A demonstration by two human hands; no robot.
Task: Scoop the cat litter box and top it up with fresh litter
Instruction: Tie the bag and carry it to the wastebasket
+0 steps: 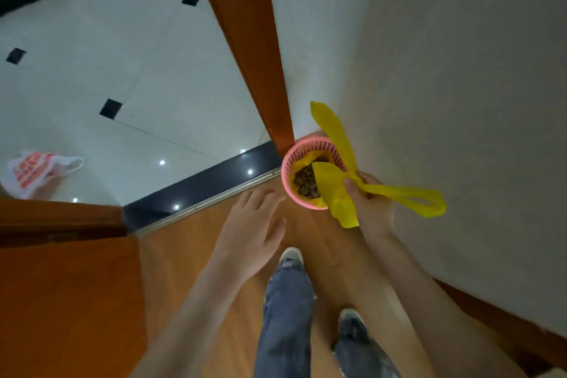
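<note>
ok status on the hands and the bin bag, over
Right hand grips yellow bag handle. Left hand open, empty. Bag lines pink basket, clumps inside. Nothing blocking.

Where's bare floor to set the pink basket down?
Bare wood floor lies under the open left hand, between the dark threshold and the shoes. White tile beyond is bare apart from a plastic bag. It is tight by the pink basket, wall and door frame.

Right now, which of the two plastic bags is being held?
The yellow bag lining the pink basket; the right hand pinches its handle. The white-and-red bag lies untouched on the tiled floor.
</note>
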